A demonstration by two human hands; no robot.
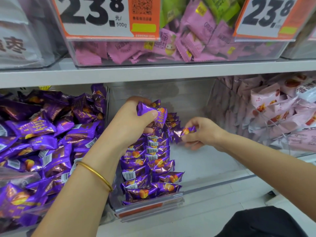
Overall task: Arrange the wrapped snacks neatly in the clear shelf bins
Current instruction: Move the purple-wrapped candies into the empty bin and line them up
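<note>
Purple foil-wrapped snacks stand in two tidy rows (150, 168) along the left side of the middle clear bin (213, 182) on the lower shelf. My left hand (133, 120) grips a small bunch of these purple snacks (153, 111) above the back of the rows. My right hand (200, 132) pinches one purple snack (187, 130) at the back end of the right row. The bin's right half shows bare floor.
A heap of loose purple snacks (42, 142) fills the bin at the left. Pale pink packets (282, 113) fill the bin at the right. On the upper shelf (153, 72), pink and green packets (179, 45) sit behind price signs (95, 16).
</note>
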